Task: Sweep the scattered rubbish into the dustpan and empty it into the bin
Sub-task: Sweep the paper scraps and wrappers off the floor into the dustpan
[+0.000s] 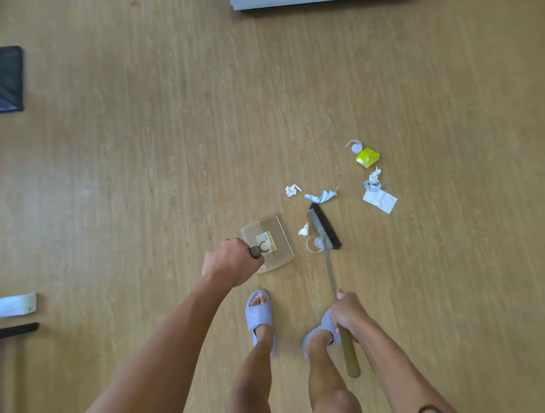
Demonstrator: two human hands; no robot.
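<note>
Wood-grain floor (pixel 118 177) all around you, and plenty of it bare: the whole left half is open, with only a dark object (pixel 10 78) at the far left edge and a pale strip (pixel 17 303) over a dark bar (pixel 19 328) lower down on that edge. Along the top edge sits a grey slab (pixel 295 3), well apart from the action.

Now to your left hand (pixel 228 262): fingers wrapped tight round the dustpan handle (pixel 256 251), and the clear dustpan (pixel 269 241) sits on the floor just ahead of your left slipper (pixel 261 318), its long edge turned toward the broom. In the narrow gap between the two lie a small paper scrap (pixel 303 229) and a clear ring of tape (pixel 314 244), right beside the brush.

The broom head (pixel 324 225) stands at a slant, dark bristles facing right. Just past its far tip, a crumpled white wad (pixel 292 190) and a blue-white wrapper (pixel 321 196).

Your right hand (pixel 349 314) has its fingers clenched round the broom handle (pixel 348 350), above your right slipper (pixel 320 333).

Further right, apart from the brush: a white tape roll (pixel 356 146) touching a yellow-green packet (pixel 367 157), then a crumpled tissue (pixel 373 179) touching a flat white sheet (pixel 380 200). Beyond that, clear floor to the right edge.
</note>
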